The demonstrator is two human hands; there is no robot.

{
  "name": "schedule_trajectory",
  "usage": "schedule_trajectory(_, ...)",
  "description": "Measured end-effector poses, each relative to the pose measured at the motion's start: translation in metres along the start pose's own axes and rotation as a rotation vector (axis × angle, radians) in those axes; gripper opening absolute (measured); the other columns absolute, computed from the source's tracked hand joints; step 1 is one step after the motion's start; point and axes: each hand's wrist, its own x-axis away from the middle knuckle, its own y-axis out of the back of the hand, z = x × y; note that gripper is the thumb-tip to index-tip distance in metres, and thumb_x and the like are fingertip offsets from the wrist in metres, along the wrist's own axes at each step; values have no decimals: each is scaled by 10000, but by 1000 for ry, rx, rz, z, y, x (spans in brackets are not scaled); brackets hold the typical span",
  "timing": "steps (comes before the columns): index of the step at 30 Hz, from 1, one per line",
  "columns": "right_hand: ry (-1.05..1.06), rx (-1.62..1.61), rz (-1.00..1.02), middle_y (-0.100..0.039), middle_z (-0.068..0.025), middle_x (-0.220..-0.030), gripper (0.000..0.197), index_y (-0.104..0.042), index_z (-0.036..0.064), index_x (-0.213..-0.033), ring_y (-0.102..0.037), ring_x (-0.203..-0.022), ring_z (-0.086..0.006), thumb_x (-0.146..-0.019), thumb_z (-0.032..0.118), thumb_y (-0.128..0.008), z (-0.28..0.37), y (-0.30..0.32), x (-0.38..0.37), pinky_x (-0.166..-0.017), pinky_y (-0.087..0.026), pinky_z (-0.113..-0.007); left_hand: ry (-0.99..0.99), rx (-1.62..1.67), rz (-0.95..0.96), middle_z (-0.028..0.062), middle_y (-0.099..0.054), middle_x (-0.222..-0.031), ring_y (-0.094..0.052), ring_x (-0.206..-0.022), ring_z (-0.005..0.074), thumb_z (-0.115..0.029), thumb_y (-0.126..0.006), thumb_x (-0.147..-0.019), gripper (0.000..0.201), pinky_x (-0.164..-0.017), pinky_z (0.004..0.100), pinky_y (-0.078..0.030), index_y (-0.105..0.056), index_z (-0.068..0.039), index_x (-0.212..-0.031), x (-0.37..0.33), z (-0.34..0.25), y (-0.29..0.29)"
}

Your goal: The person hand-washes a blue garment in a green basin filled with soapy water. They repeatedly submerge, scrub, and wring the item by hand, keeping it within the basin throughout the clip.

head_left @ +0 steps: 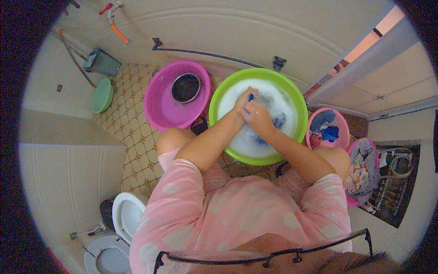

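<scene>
A wide lime-green basin full of white suds stands on the floor in front of me. Over its middle my left hand and my right hand are pressed together, both closed. Bits of blue cloth show between and beside the fingers; most of the cloth is hidden by the hands. Darker blue fabric lies partly sunk in the foam just right of my right hand.
Left of the basin is a magenta tub holding a dark round bowl. At right stand a pink bucket with blue clothes and a heaped laundry basket. A wall rail runs behind; a toilet is at lower left.
</scene>
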Motion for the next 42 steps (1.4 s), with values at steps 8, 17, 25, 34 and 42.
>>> schedule_trajectory(8, -393, 276, 159, -576, -161, -788, 323, -557, 16, -867, -559, -802, -349, -816, 326, -479, -44, 27, -31, -727, -431, -461, 7, 234, -6, 69, -530, -739, -504, -641, 213, -365, -398, -887, 307, -604, 357, -438, -498, -89, -796, 21, 8, -29)
schedule_trajectory(17, -496, 230, 345, -540, -236, -984, 566, -439, 19, -1147, -528, -937, -371, -693, 301, -625, -88, -6, 6, -847, -409, -404, -267, -124, -262, 96, -565, -896, -557, -760, 221, -30, -523, -761, 272, -653, 350, -491, -514, -130, -1013, 4, -7, 5)
schedule_trajectory(25, -256, 356, -250, -566, -196, -1013, 440, -445, 8, -1142, -531, -950, -369, -730, 137, -529, -158, -58, 24, -843, -404, -446, -32, -148, -69, 105, -569, -945, -535, -895, 235, -146, -427, -845, 222, -725, 388, -480, -520, -77, -1035, -5, 15, -7)
schedule_trajectory(34, -168, -36, 146, -572, -182, -824, 203, -527, 80, -922, -558, -797, -347, -737, 158, -558, -8, -5, 5, -709, -438, -402, -12, -302, 47, 81, -567, -756, -538, -716, 208, -346, -408, -873, 297, -702, 351, -448, -536, -79, -899, 18, -1, -10)
schedule_trajectory(42, -432, 195, 82, -564, -166, -736, 161, -523, 70, -819, -550, -734, -363, -782, 227, -532, -53, 20, -25, -662, -428, -440, 71, 75, -3, 26, -526, -727, -513, -699, 185, -436, -344, -889, 372, -662, 360, -439, -523, -113, -840, 53, -4, -74)
